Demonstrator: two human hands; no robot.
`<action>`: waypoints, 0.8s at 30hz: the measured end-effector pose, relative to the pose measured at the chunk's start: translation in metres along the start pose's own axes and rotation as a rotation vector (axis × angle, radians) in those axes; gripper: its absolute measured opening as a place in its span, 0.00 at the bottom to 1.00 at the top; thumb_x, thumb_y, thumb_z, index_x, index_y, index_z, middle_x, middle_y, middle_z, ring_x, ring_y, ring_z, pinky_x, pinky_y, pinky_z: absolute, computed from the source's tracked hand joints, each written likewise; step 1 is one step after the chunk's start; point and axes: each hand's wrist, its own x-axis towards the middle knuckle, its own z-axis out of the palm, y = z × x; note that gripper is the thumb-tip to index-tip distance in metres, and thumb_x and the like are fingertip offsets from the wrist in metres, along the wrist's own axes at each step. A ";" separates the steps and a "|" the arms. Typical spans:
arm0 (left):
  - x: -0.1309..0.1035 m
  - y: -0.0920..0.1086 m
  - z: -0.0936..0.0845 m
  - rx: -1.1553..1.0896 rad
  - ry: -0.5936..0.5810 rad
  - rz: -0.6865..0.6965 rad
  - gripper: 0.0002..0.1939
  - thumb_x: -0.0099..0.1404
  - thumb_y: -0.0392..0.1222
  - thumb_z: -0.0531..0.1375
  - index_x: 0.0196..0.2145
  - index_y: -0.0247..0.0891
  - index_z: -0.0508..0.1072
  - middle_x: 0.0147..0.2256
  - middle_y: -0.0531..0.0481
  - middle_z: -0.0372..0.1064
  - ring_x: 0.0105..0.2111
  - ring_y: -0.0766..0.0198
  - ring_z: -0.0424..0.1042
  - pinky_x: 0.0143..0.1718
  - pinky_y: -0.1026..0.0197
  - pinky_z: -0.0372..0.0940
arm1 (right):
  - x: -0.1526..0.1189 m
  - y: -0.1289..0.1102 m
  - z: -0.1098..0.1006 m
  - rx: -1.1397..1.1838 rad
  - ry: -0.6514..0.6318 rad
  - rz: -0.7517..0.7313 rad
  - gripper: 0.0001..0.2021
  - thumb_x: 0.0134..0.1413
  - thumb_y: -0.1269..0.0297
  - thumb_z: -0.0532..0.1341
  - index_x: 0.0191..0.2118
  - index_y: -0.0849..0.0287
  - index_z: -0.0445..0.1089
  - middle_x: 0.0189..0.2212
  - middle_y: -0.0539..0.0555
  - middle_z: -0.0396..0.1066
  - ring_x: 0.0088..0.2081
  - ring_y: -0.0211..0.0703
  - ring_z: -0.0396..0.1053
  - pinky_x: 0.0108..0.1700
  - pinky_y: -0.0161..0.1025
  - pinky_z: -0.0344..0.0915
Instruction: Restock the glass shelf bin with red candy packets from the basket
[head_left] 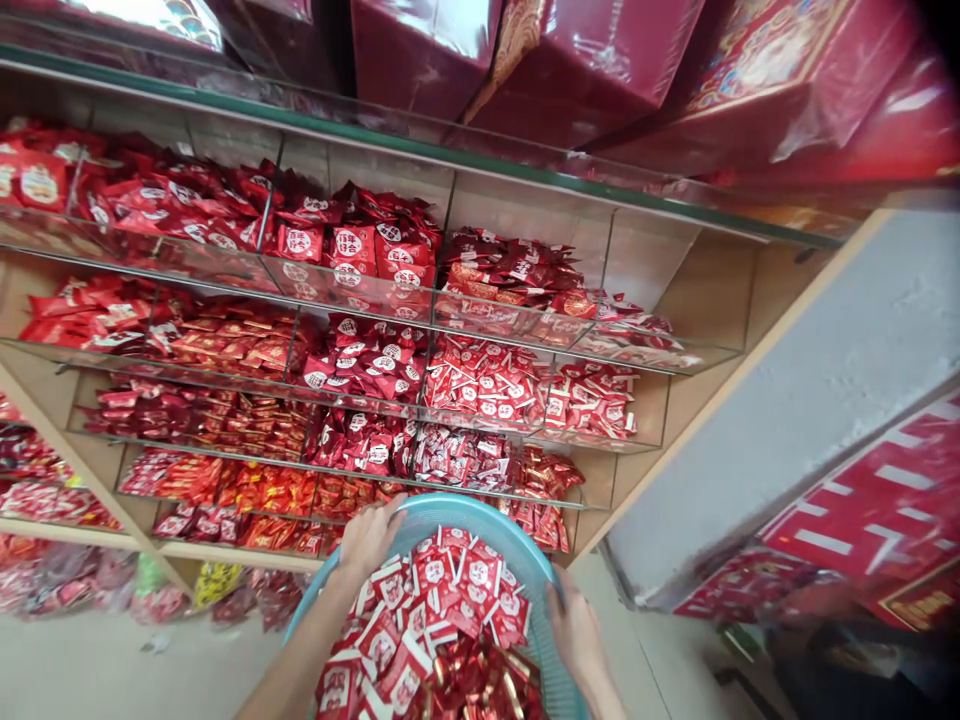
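- The person holds a round turquoise basket with both hands, low in the middle of the view, just in front of the lowest shelves.
- The left hand is closed on the far left part of the basket's rim, with the fingers curled over the edge and the forearm going down toward the bottom of the picture.
- The right hand grips the right side of the rim; the thumb lies on the inside and the other fingers are hidden behind the wall of the basket.
- The basket is filled with small red-and-white packets, and nearer to the person lie shiny red and gold wrapped sweets.
- Behind the basket stands a wooden rack with glass shelves, several levels high and divided into compartments by clear panels.
- Every compartment holds heaps of small red packets; some are dark red with round white marks, others are brighter red or orange-red.
- On top of the rack stand large dark red boxes wrapped in glossy film.
- At the right there is a grey wall, and against it leans a red board with white signs.
- At the lower left, on the pale floor, lie clear bags of sweets, which are blurred.
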 end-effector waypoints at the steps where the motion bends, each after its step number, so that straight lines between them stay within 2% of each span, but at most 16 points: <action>1: -0.001 0.000 0.001 0.000 -0.009 -0.013 0.23 0.66 0.53 0.41 0.55 0.50 0.61 0.42 0.44 0.72 0.41 0.56 0.71 0.38 0.60 0.62 | -0.001 0.000 0.001 0.001 -0.015 -0.007 0.23 0.55 0.57 0.43 0.53 0.60 0.60 0.43 0.60 0.72 0.45 0.52 0.69 0.42 0.40 0.61; 4: -0.005 -0.003 0.004 0.000 -0.042 -0.054 0.24 0.65 0.53 0.42 0.54 0.46 0.62 0.43 0.43 0.72 0.43 0.56 0.70 0.40 0.59 0.61 | -0.002 -0.002 0.004 0.006 -0.054 -0.028 0.24 0.55 0.57 0.42 0.53 0.63 0.59 0.44 0.63 0.71 0.45 0.54 0.68 0.43 0.41 0.61; 8: 0.001 -0.017 -0.003 0.016 -0.085 -0.045 0.26 0.64 0.57 0.42 0.49 0.42 0.66 0.38 0.41 0.74 0.39 0.54 0.72 0.36 0.58 0.62 | -0.003 -0.007 0.013 -0.018 -0.036 -0.036 0.22 0.53 0.57 0.46 0.51 0.60 0.60 0.38 0.61 0.73 0.42 0.53 0.69 0.41 0.41 0.61; 12: 0.024 -0.044 -0.034 0.026 -0.148 0.048 0.31 0.57 0.67 0.43 0.33 0.40 0.73 0.30 0.44 0.74 0.34 0.54 0.73 0.30 0.61 0.60 | -0.003 -0.026 0.027 -0.005 0.003 -0.130 0.22 0.51 0.59 0.49 0.51 0.60 0.61 0.38 0.59 0.73 0.40 0.52 0.69 0.41 0.41 0.61; 15: 0.044 -0.063 -0.058 -0.023 -0.231 0.122 0.34 0.54 0.71 0.42 0.21 0.38 0.71 0.22 0.47 0.71 0.27 0.57 0.71 0.25 0.63 0.56 | -0.004 -0.048 0.036 0.017 -0.011 -0.182 0.20 0.53 0.60 0.49 0.51 0.58 0.62 0.40 0.58 0.72 0.42 0.49 0.69 0.43 0.39 0.60; 17: 0.055 -0.071 -0.066 -0.096 -0.294 0.147 0.36 0.53 0.72 0.41 0.18 0.37 0.69 0.20 0.49 0.69 0.24 0.59 0.69 0.23 0.64 0.54 | -0.005 -0.063 0.041 0.025 -0.040 -0.176 0.19 0.53 0.61 0.49 0.51 0.55 0.62 0.40 0.56 0.73 0.43 0.47 0.69 0.44 0.37 0.60; 20: 0.068 -0.074 -0.064 -0.167 -0.350 0.164 0.36 0.54 0.72 0.40 0.21 0.36 0.70 0.21 0.51 0.69 0.24 0.61 0.68 0.22 0.65 0.54 | -0.007 -0.082 0.048 0.036 -0.060 -0.186 0.20 0.54 0.61 0.49 0.52 0.55 0.61 0.41 0.56 0.73 0.44 0.47 0.69 0.44 0.37 0.60; 24: 0.074 -0.070 -0.047 -0.173 -0.338 0.202 0.35 0.51 0.72 0.44 0.26 0.37 0.73 0.26 0.51 0.72 0.28 0.60 0.70 0.26 0.64 0.58 | -0.008 -0.094 0.058 0.000 -0.038 -0.211 0.22 0.54 0.61 0.49 0.54 0.58 0.59 0.42 0.58 0.72 0.45 0.49 0.68 0.45 0.39 0.59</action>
